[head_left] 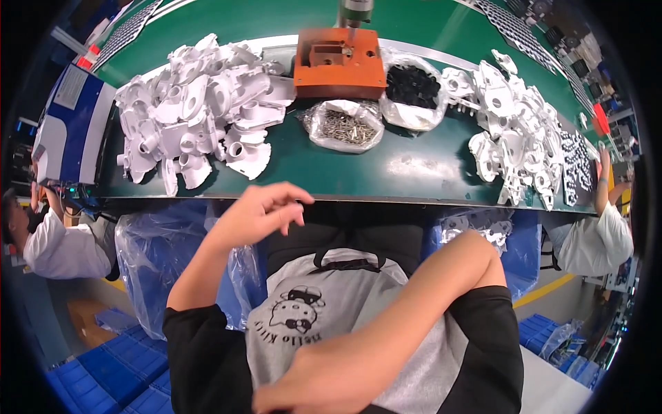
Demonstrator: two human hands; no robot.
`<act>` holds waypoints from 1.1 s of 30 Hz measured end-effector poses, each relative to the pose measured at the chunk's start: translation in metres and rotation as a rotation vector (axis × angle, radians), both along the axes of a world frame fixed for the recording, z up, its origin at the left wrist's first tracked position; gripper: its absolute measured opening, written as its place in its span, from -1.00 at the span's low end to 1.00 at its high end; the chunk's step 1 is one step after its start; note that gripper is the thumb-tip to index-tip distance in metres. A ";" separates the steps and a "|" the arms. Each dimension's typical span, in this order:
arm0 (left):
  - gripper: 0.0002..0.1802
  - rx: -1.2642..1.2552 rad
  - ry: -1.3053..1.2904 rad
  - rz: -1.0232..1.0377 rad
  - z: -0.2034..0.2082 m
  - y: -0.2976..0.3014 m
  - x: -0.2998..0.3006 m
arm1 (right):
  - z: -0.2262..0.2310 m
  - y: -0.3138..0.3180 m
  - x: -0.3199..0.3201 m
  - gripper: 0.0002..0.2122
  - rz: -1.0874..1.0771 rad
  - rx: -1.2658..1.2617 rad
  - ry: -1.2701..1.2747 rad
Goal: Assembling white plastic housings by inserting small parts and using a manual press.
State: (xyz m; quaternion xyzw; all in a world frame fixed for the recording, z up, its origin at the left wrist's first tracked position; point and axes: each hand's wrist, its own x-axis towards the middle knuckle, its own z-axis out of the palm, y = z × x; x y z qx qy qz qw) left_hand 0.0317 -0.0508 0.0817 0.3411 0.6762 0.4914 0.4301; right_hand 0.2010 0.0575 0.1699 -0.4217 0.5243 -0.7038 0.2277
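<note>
My left hand (261, 212) hovers at the front edge of the green worktable (317, 169), its fingers loosely bent and apart, holding nothing I can see. Nearest to it on the table is a heap of white molded plastic parts (196, 103). My right arm folds back across my apron (372, 303), so the right hand (286, 393) is low by the picture's bottom edge; its fingers are cut off or hidden. On the table stand an orange fixture block (338, 81), a bag of small metal pins (343, 127) and a bag of black parts (412, 88).
A second heap of white parts (514, 131) lies on the right. Below the table edge are a blue bin (527, 248) with white parts and a plastic-lined bin (155, 262). A blue-and-white machine (72, 127) stands left. Other people (65, 241) work on both sides.
</note>
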 end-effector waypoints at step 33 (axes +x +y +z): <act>-0.83 1.146 0.118 -0.540 0.119 -0.054 0.023 | 0.074 0.169 0.044 -0.92 -0.249 0.012 0.719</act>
